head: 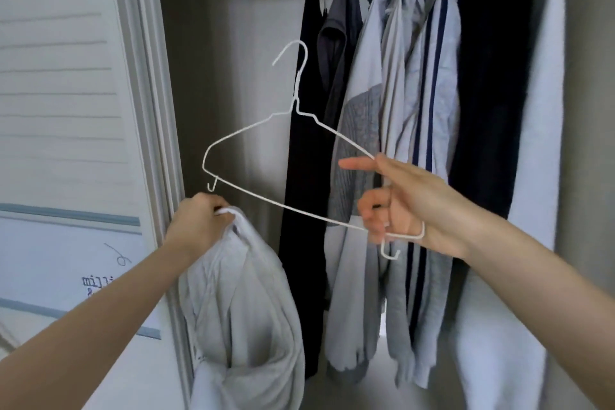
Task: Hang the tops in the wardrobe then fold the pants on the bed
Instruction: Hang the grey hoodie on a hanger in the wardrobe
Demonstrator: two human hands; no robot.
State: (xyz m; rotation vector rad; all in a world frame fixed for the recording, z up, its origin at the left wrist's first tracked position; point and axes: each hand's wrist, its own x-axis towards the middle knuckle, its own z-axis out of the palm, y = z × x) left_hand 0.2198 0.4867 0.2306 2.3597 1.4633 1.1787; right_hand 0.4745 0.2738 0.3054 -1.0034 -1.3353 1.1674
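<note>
Open before the person, the wardrobe (206, 43) shows a far row of hung tops (416, 110) in black, grey, white and navy stripe filling its right half, with a white louvred door (66, 93) at the left. The right hand (402, 203) grips the right end of a white wire hanger (253, 140), held tilted with its hook uppermost. Lower left, the left hand (199, 220) clutches a bunched pale grey top (243, 319) that hangs down just beside the door frame.
</note>
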